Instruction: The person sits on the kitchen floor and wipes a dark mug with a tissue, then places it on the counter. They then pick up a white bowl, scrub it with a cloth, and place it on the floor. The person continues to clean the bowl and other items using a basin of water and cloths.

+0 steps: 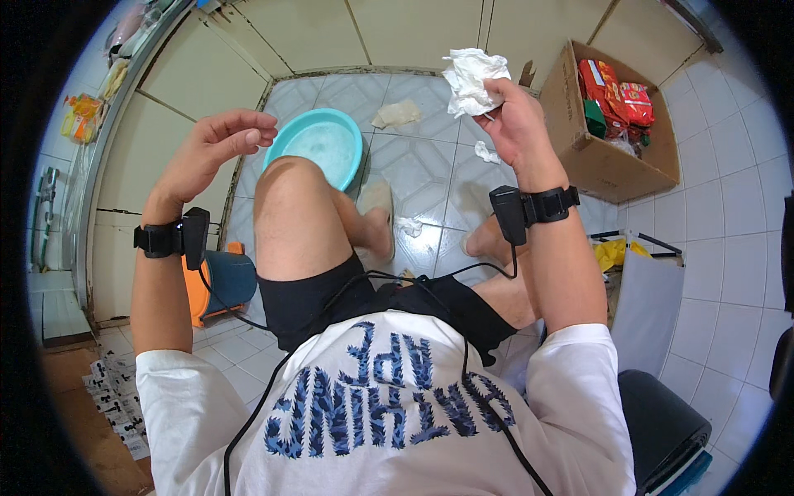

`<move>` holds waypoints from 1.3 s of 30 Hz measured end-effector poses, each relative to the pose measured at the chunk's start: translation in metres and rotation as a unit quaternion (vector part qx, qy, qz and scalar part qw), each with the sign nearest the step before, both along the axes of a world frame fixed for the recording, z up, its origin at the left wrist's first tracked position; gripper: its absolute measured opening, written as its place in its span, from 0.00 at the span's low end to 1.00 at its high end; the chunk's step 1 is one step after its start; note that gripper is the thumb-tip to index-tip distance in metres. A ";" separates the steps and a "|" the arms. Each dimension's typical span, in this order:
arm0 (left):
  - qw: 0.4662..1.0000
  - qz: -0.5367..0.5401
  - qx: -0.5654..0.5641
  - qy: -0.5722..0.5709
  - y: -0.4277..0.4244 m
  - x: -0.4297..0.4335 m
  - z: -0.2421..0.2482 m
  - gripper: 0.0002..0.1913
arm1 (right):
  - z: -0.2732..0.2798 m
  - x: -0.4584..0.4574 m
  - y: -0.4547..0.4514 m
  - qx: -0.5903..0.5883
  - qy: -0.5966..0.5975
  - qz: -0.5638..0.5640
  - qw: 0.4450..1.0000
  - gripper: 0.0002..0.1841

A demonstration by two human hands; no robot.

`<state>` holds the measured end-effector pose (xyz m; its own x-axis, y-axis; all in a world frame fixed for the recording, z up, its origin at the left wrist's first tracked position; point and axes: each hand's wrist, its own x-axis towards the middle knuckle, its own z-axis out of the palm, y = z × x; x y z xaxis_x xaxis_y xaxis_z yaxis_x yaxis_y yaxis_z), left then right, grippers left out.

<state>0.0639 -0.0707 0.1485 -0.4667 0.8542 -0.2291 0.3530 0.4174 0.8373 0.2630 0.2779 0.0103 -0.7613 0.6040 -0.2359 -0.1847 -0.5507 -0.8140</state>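
My right hand (516,121) pinches a crumpled wad of white tissue paper (472,80) between thumb and fingers, raised above the tiled floor. On the other side, my left hand (217,146) hovers beside the rim of a turquoise plastic basin (347,124), fingers loosely bent and holding nothing. Whitish, cloudy liquid appears to fill the basin, which is partly hidden by my left knee. A beige cloth or paper piece (397,114) lies flat on the tiles past the basin. Below my right hand is a small white tissue scrap (486,152).
A cardboard box (614,164) with red packets stands at the right. Pale cabinet doors (422,31) line the far side. An orange and dark teal bin (226,282) is by my left leg. Another tissue scrap (409,226) lies between my feet. Black cables run from both wrist straps.
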 end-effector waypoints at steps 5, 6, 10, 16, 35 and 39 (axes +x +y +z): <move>0.998 -0.010 -0.048 0.033 -0.003 0.016 0.001 0.18 | -0.003 0.003 -0.007 0.002 0.008 0.021 1.000 0.18; 0.998 -0.011 -0.051 0.029 -0.006 0.018 0.001 0.18 | -0.003 0.003 -0.008 0.004 0.010 0.029 1.000 0.19; 0.998 0.008 -0.054 0.018 -0.020 0.025 -0.003 0.19 | -0.002 0.000 -0.012 0.004 0.002 0.044 0.999 0.20; 0.998 -0.024 -0.038 0.047 -0.007 0.016 0.005 0.19 | 0.003 0.002 -0.008 0.019 0.006 0.025 0.999 0.16; 0.997 0.028 -0.025 0.063 -0.031 0.026 0.017 0.18 | 0.001 -0.033 -0.019 -0.045 -0.010 0.039 0.998 0.19; 0.996 0.047 -0.034 0.069 -0.051 0.030 0.018 0.18 | 0.001 -0.042 -0.044 -0.016 0.012 0.097 0.995 0.18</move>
<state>0.0940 -0.1214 0.1669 -0.5751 0.7898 -0.2132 0.4193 0.5083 0.7522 0.2210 0.2343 0.0117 -0.8690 0.4367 -0.2326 -0.0916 -0.6040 -0.7917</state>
